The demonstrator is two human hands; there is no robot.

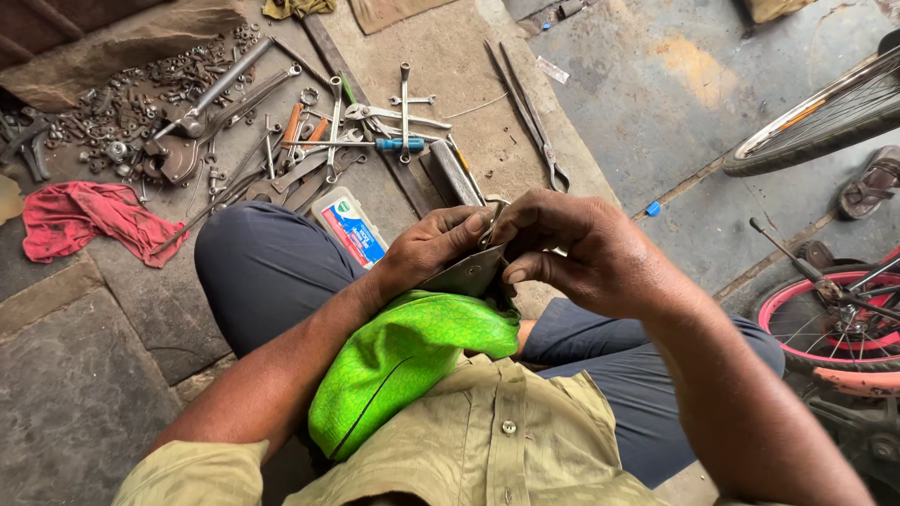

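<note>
Bottom of the frame: khaki shirt (487,440), person seated on the floor, dark trousers (262,272). A bright green cloth (403,361) lies across the lap, centre-low.

Just above it, at frame centre, both hands meet on a small flat metal piece (469,272), grey, held over the green cloth. Left hand (427,248) is clamped on its left edge, thumb on top and fingers curled under. Right hand (581,248) is pinched shut on the upper right edge, fingertips together at a small metal bit where the hands touch; what that bit is cannot be told, too small and half hidden.

Judgement on doing this well: keep the piece steadied by the left hand and low over the cloth so a slipped part lands there; work with the fingertips only and keep the thumbs off the edge.

Beyond the knee, centre-left: a small white plastic box with a blue and red label (349,225) on the stone floor (84,375). Farther, upper centre: spanners and pliers (375,122), a blue-handled screwdriver (398,144), long tongs (530,108). Upper left: a hammer (211,94) and a heap of nuts and bolts (122,108); a red rag (84,217) at left edge.

Right edge: a bicycle wheel (816,117) above, a pink-rimmed wheel (830,314) below, a sandal (872,183).
</note>
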